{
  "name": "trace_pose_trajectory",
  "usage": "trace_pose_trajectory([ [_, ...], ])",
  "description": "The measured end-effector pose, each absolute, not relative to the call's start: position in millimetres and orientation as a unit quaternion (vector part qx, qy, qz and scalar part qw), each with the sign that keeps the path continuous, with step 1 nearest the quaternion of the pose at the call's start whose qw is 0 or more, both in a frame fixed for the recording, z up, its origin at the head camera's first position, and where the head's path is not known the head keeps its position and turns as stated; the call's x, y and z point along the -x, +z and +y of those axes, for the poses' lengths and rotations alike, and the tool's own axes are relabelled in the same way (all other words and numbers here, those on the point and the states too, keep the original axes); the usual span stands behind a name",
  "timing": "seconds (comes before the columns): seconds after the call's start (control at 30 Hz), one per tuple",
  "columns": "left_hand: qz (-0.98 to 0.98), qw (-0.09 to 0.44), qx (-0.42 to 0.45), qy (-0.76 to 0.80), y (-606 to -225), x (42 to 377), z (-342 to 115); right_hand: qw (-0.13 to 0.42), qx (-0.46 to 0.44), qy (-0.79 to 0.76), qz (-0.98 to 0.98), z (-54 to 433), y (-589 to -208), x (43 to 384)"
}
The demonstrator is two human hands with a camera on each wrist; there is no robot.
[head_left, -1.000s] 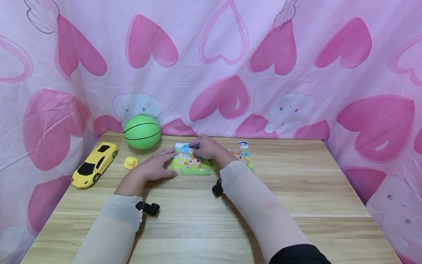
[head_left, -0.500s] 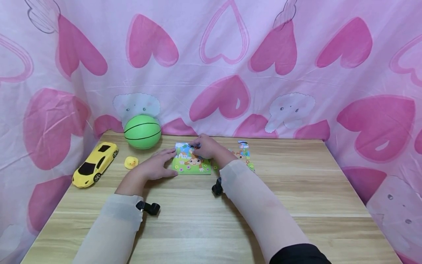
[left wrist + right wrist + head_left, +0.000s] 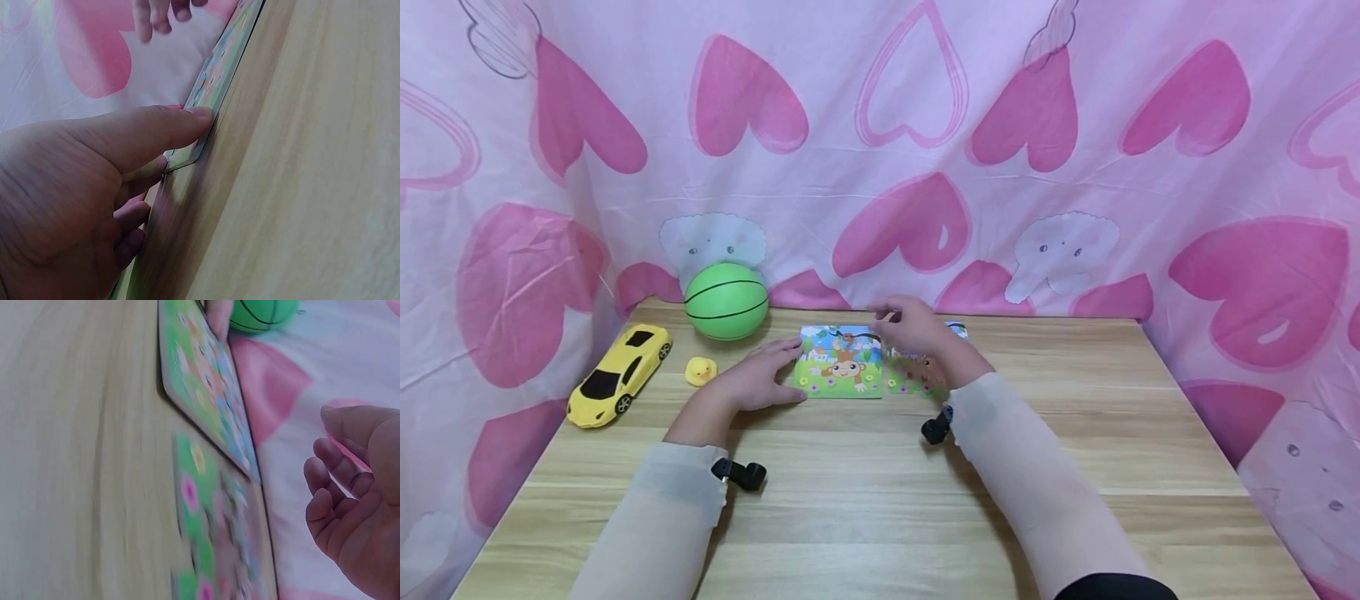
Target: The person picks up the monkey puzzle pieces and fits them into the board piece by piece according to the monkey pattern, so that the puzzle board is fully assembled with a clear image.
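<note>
A jigsaw puzzle (image 3: 841, 371) with a monkey picture lies flat near the back of the table. At its left edge rests my left hand (image 3: 763, 377), thumb and fingers spread apart; the left wrist view has the thumb (image 3: 169, 128) lying straight on the puzzle's rim by a corner. My right hand (image 3: 917, 327) is raised above a second group of monkey puzzle pieces (image 3: 913, 377), right of the first puzzle and partly hidden by the hand. In the right wrist view, its fingers (image 3: 325, 481) bend loosely with nothing between them. The second puzzle (image 3: 219, 519) is blurred there.
Left of my left hand sits a small yellow rubber duck (image 3: 702, 372). A yellow toy car (image 3: 621, 375) stands at the table's left edge. The green ball (image 3: 726, 302) is at the back left, against a pink heart-patterned curtain (image 3: 898, 225) behind the wooden table (image 3: 842, 500).
My right hand has lifted off the top of the left puzzle and moved right, uncovering its upper right part. My left hand stays at the puzzle's left edge.
</note>
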State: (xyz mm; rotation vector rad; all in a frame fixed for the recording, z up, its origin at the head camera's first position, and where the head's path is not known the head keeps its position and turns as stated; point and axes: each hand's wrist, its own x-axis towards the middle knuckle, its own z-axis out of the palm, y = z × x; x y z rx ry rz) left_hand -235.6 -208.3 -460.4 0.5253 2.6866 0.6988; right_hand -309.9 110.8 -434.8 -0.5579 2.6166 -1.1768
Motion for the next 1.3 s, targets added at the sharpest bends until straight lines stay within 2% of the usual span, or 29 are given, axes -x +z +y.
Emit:
trace_pose_trajectory([
  [0.43, 0.941, 0.162, -0.175, 0.241, -461, 237, -208, 0.106, 0.133, -0.435, 0.884, 181, -437, 300],
  [0.97, 0.942, 0.16, -0.176, 0.236, -461, 236, -209, 0.085, 0.085, -0.407, 0.905, 239, -456, 319],
  [1.3, 0.941, 0.163, -0.175, 0.239, -460, 235, -207, 0.128, 0.03, -0.433, 0.892, 255, -468, 331],
])
